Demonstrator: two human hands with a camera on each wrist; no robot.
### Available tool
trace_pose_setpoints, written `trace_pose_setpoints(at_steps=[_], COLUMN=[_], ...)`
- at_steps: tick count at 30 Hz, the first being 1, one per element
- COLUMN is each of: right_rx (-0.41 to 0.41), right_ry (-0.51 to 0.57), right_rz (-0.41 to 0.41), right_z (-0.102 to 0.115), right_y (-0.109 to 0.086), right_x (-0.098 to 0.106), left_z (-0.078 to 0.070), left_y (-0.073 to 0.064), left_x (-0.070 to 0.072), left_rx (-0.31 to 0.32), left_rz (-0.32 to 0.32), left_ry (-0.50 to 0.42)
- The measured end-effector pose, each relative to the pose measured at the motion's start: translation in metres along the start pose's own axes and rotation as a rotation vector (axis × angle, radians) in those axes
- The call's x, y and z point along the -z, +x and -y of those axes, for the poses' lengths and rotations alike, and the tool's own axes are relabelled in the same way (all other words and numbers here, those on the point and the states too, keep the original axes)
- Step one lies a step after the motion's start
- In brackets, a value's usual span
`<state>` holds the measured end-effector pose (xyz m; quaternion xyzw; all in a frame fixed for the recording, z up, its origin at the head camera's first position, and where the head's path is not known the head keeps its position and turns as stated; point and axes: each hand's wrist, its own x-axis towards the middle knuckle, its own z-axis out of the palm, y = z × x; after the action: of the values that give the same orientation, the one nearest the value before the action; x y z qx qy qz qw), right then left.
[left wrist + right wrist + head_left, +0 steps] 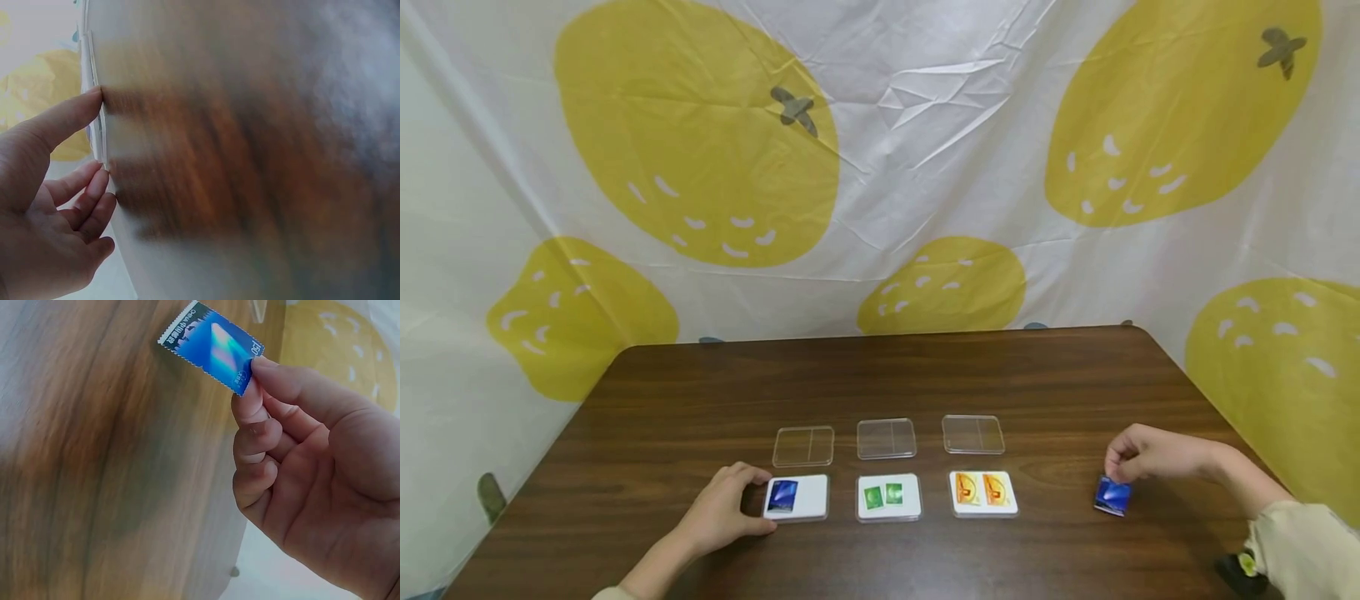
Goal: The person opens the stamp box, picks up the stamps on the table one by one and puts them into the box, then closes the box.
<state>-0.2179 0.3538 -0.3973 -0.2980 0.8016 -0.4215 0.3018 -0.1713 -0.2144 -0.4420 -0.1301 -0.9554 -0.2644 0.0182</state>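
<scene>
In the right wrist view, a blue postage stamp (215, 350) with perforated edges and "CHINA" printed on it is pinched by one corner between the thumb and forefinger of my right hand (312, 437). The head view has this stamp at the right side of the table. My left hand (722, 507) holds the left end of a flat case (809, 497) between thumb and fingers. One blue stamp (783, 496) lies on the left half of its white insert. In the left wrist view the left fingertips (94, 100) touch the case's edge.
Right of that case stand a case with two green stamps (889, 510) and a case with two orange stamps (982, 507). Behind them lie three clear plastic lids (886, 438) in a row on the brown table (880, 375). A lemon-patterned curtain (880, 167) hangs behind.
</scene>
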Motion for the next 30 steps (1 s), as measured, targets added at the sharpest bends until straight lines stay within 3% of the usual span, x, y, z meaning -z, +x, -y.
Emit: trace_pose_setpoints(at_steps=[7,19,30], right_rx=[0.003,-0.028,0.054], right_ry=[-0.016,-0.139,-0.164], right_rz=[0.014,0.044,0.107], right_z=[0.017,0.055,0.082], right_y=[0.019,0.067,0.117], right_x=[-0.006,-0.020,-0.038], left_z=[0.000,0.000,-0.001], left_y=[0.000,0.001,0.000], left_x=[0.000,0.000,0.001], left_rx=[0.005,0.003,0.012], left_rz=[0.005,0.001,0.007], left_ry=[-0.002,-0.003,-0.007])
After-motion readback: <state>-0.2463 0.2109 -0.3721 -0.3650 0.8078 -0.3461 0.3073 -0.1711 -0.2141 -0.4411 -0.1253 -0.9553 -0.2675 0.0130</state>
